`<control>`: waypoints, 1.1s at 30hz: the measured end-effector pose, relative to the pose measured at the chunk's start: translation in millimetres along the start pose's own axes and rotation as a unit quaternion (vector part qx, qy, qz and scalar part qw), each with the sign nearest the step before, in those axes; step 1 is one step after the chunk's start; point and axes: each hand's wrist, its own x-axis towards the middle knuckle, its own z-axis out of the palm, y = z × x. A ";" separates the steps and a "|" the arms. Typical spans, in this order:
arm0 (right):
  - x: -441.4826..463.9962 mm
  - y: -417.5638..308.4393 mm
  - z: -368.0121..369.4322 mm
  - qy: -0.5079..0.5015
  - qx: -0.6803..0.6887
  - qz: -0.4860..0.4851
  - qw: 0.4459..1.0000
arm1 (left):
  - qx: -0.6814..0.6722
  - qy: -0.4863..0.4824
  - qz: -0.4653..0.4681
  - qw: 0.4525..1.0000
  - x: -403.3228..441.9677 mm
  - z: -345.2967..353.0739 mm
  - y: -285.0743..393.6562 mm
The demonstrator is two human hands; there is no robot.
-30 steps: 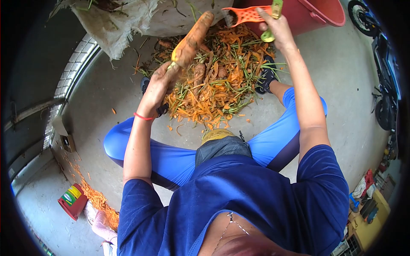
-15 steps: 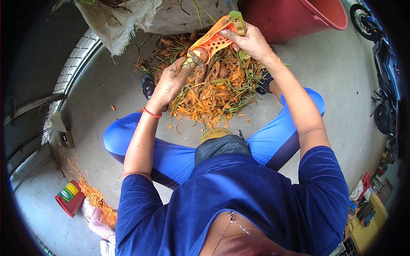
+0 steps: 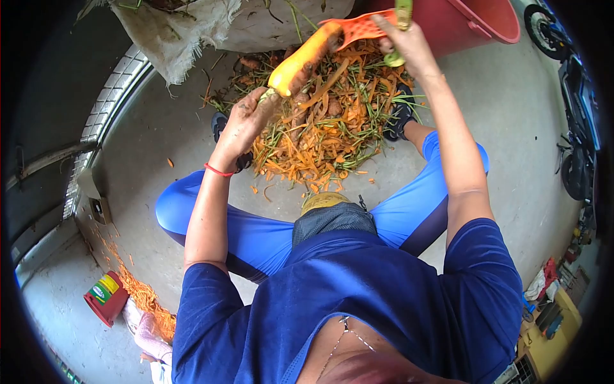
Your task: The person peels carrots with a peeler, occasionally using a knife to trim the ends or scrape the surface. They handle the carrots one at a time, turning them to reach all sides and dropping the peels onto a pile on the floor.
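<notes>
My left hand (image 3: 248,121) is closed around the stem end of a thick carrot (image 3: 307,59). The carrot points up and away; part of it is bright orange, while brown, soil-stained skin shows along its side and tip. In my right hand (image 3: 414,54) is a peeler (image 3: 366,28) with a perforated orange body and green ends. Its orange body is at or very close to the carrot's far tip; contact is hard to tell. Beneath both hands lies a heap of orange peelings (image 3: 320,144) mixed with green stems and some unpeeled carrots.
A large red bucket (image 3: 470,19) leans beyond my right hand, and a whitish sack (image 3: 179,38) hangs at the top left. Lower left are a small red bucket (image 3: 107,298), more peelings (image 3: 137,291) and another person's pink sleeve (image 3: 149,336). A motorbike (image 3: 575,121) stands far right.
My right hand has moved up and right with the peeler, from the carrot's stem end to its far tip. More bright orange surface shows. My left hand has shifted slightly left.
</notes>
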 end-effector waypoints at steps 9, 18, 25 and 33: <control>-34.9 -3.5 62.5 -0.125 -0.103 -0.029 0.986 | -0.082 -0.023 -0.022 0.996 1.6 10.8 7.1; 26.6 40.8 -69.8 0.153 -0.240 -0.039 0.958 | -0.163 -0.057 -0.070 0.982 -0.7 -9.3 -2.6; -19.9 -10.2 43.9 -0.040 -0.089 -0.008 0.995 | -0.277 -0.073 -0.092 0.954 10.3 -1.7 6.0; -25.8 -2.9 70.1 -0.047 -0.162 -0.152 0.974 | -0.283 -0.080 -0.099 0.951 7.3 12.8 16.2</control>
